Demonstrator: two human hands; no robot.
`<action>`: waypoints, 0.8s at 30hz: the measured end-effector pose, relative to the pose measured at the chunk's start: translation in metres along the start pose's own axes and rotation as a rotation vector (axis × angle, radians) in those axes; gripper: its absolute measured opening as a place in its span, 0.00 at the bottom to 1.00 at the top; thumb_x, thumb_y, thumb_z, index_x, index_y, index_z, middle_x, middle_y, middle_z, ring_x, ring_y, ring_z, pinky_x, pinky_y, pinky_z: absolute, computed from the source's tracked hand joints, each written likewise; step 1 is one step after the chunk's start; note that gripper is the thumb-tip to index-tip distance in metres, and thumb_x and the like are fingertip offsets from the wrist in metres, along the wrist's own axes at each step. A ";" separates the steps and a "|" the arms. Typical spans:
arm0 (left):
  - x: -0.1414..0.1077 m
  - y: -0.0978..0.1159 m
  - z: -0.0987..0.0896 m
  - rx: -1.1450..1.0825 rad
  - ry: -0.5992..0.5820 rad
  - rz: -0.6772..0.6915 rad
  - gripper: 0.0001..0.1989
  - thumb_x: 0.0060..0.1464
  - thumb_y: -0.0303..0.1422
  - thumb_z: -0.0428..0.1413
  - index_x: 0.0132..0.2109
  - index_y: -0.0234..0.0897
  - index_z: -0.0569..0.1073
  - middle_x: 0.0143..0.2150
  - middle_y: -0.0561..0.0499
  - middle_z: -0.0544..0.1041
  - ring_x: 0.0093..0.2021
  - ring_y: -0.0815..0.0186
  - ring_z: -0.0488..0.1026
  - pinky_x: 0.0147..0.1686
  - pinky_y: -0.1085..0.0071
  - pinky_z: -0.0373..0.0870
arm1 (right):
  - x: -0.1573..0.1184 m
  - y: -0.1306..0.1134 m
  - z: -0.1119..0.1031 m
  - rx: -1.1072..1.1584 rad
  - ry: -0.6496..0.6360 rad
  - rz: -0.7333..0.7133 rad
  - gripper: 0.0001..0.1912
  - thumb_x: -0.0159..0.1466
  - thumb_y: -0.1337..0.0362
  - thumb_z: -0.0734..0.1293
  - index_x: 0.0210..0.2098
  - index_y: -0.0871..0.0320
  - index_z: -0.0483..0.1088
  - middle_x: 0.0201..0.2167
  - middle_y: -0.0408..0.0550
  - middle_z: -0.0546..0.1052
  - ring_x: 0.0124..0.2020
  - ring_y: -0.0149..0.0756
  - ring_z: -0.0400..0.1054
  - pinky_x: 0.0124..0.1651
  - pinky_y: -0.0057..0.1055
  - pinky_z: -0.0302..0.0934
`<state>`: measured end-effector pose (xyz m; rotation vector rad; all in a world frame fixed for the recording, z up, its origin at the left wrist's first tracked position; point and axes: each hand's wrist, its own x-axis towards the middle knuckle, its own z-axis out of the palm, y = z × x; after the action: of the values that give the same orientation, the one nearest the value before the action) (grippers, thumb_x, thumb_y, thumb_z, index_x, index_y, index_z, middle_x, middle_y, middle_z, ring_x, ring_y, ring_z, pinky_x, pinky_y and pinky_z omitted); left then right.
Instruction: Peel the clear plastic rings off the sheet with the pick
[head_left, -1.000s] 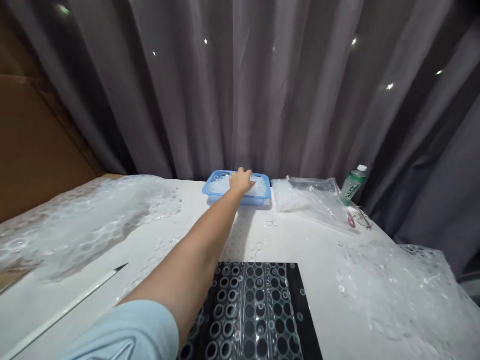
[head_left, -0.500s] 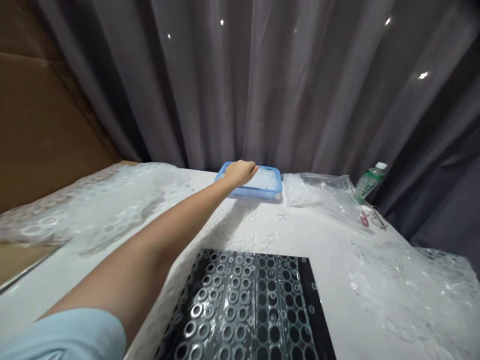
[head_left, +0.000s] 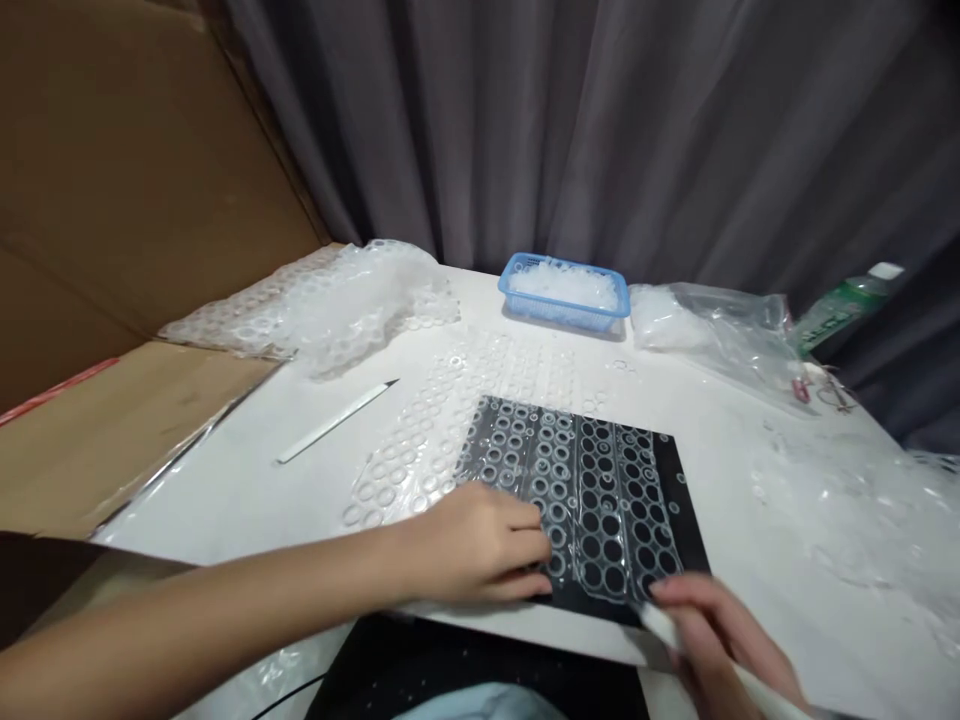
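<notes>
In front of me lies a black board (head_left: 690, 500) bearing strips of clear plastic sheet (head_left: 592, 490) with rows of round cut-outs and rings. My left hand (head_left: 487, 540) rests on the board's lower left part with its fingers curled down; whatever is under the fingertips is hidden. At the lower right corner my right hand (head_left: 720, 640) grips a slim white pen-like tool (head_left: 660, 625), its tip touching or close to the bottom edge of the plastic.
Left of the board lies a white craft knife (head_left: 337, 420). Beyond the board stands a blue basket (head_left: 562, 310) of small clear pieces. Bubble-like plastic sheets (head_left: 337, 300) lie back left, more plastic (head_left: 862, 510) at right. A clear bag (head_left: 735, 330) and a green bottle (head_left: 836, 315) are back right.
My left hand has come back from above the blue basket to the black board. My right hand has come into view with the white tool, and the view has tilted down and left.
</notes>
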<state>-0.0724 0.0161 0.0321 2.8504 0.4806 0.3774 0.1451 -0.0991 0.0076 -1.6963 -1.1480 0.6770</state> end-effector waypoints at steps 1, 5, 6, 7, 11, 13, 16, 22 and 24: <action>0.000 0.009 0.007 0.016 0.018 -0.012 0.11 0.61 0.39 0.49 0.35 0.38 0.71 0.28 0.52 0.70 0.26 0.68 0.67 0.22 0.71 0.61 | 0.003 0.000 0.006 0.015 -0.035 0.010 0.19 0.61 0.50 0.63 0.23 0.58 0.64 0.16 0.40 0.66 0.17 0.30 0.61 0.19 0.25 0.56; 0.005 0.019 0.024 0.096 0.031 -0.075 0.10 0.59 0.38 0.51 0.34 0.39 0.71 0.27 0.53 0.69 0.25 0.69 0.67 0.19 0.72 0.59 | 0.016 0.002 0.030 -0.056 -0.103 -0.067 0.24 0.59 0.51 0.63 0.15 0.55 0.50 0.11 0.37 0.56 0.15 0.28 0.53 0.19 0.25 0.49; 0.006 0.018 0.026 0.103 0.031 -0.080 0.09 0.59 0.37 0.51 0.34 0.39 0.72 0.27 0.53 0.69 0.24 0.69 0.67 0.19 0.72 0.58 | 0.017 0.002 0.034 -0.101 -0.095 -0.086 0.24 0.60 0.52 0.62 0.16 0.55 0.50 0.11 0.37 0.55 0.15 0.28 0.53 0.20 0.25 0.49; 0.006 0.016 0.027 0.104 0.029 -0.084 0.09 0.58 0.37 0.52 0.34 0.38 0.72 0.27 0.53 0.70 0.24 0.69 0.67 0.20 0.73 0.58 | 0.018 0.002 0.038 -0.140 -0.092 -0.102 0.23 0.61 0.53 0.60 0.16 0.55 0.50 0.11 0.37 0.56 0.15 0.28 0.53 0.20 0.25 0.49; 0.009 0.014 0.032 0.095 -0.004 -0.124 0.07 0.57 0.36 0.53 0.34 0.38 0.72 0.27 0.53 0.71 0.24 0.68 0.67 0.20 0.74 0.57 | 0.017 0.001 0.043 -0.219 -0.073 -0.156 0.20 0.61 0.56 0.58 0.17 0.55 0.50 0.12 0.37 0.57 0.15 0.28 0.54 0.21 0.25 0.50; 0.010 0.016 0.033 0.082 -0.020 -0.139 0.07 0.57 0.35 0.52 0.34 0.38 0.72 0.27 0.52 0.71 0.24 0.68 0.68 0.20 0.73 0.57 | 0.017 0.000 0.043 -0.250 -0.061 -0.193 0.20 0.60 0.57 0.59 0.17 0.56 0.49 0.11 0.36 0.55 0.15 0.27 0.52 0.21 0.24 0.48; 0.011 0.020 0.028 0.001 -0.023 -0.142 0.08 0.59 0.32 0.48 0.35 0.37 0.70 0.28 0.52 0.70 0.24 0.68 0.67 0.21 0.73 0.57 | 0.017 0.000 0.043 -0.267 -0.093 -0.241 0.19 0.60 0.60 0.59 0.17 0.56 0.47 0.13 0.36 0.53 0.15 0.26 0.50 0.20 0.24 0.46; 0.008 0.020 -0.017 -0.427 0.211 -0.261 0.12 0.63 0.32 0.39 0.33 0.37 0.62 0.32 0.50 0.66 0.31 0.68 0.65 0.31 0.73 0.65 | 0.019 0.003 0.038 -0.210 -0.161 -0.157 0.19 0.60 0.60 0.60 0.17 0.56 0.49 0.12 0.36 0.56 0.16 0.27 0.52 0.21 0.24 0.47; 0.010 0.016 -0.023 -0.384 0.217 -0.252 0.14 0.63 0.34 0.40 0.29 0.37 0.60 0.33 0.50 0.65 0.31 0.69 0.64 0.32 0.73 0.64 | 0.021 0.003 0.037 -0.159 -0.133 -0.072 0.19 0.60 0.57 0.60 0.17 0.55 0.51 0.12 0.37 0.60 0.17 0.28 0.55 0.21 0.24 0.49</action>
<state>-0.0656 0.0086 0.0602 2.3574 0.7119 0.6557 0.1246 -0.0654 -0.0085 -1.7540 -1.3806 0.6766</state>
